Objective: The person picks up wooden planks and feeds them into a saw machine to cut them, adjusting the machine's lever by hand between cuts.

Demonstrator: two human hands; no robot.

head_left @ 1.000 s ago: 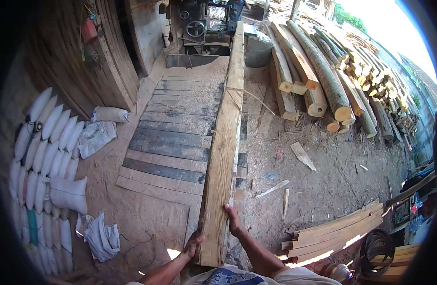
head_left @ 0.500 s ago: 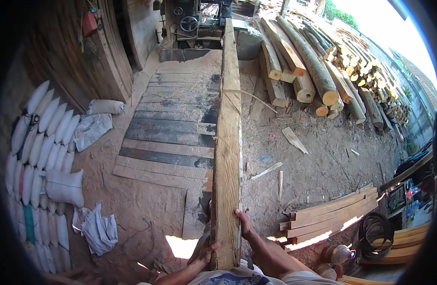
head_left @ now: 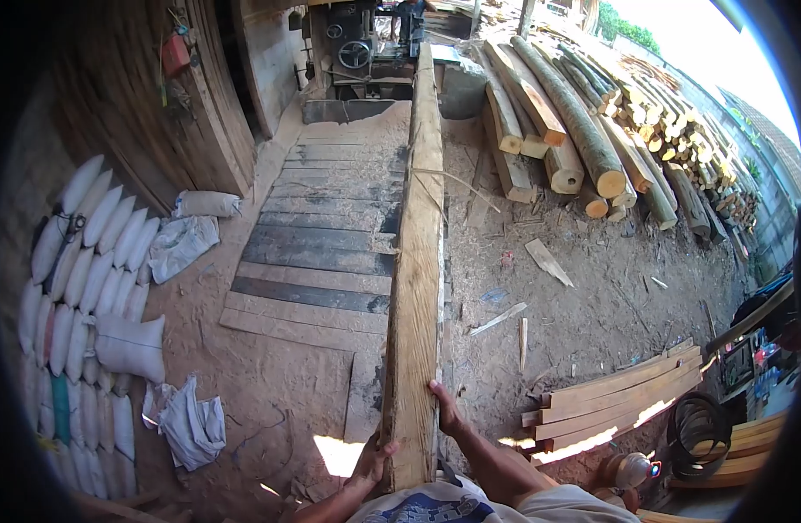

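Note:
A long, thick wooden beam runs from my waist away toward a machine with a handwheel. On the beam's left side, close to its near end, my left hand is wrapped against the edge. My right hand grips the right edge a little farther forward, its thumb on the upper face. The beam's near end is against my shirt. A thin curved strip lies across the beam and sticks out to the right.
Stacked white sacks stand at the left. Large logs and a pile of thinner logs lie at the right. Sawn boards and a black coil are at the lower right. Part of a person shows behind the machine.
Since a second ago, the beam's near end and both hands have shifted right in view, and the beam now looks straighter. Both hands keep their hold. The view has also shifted slightly.

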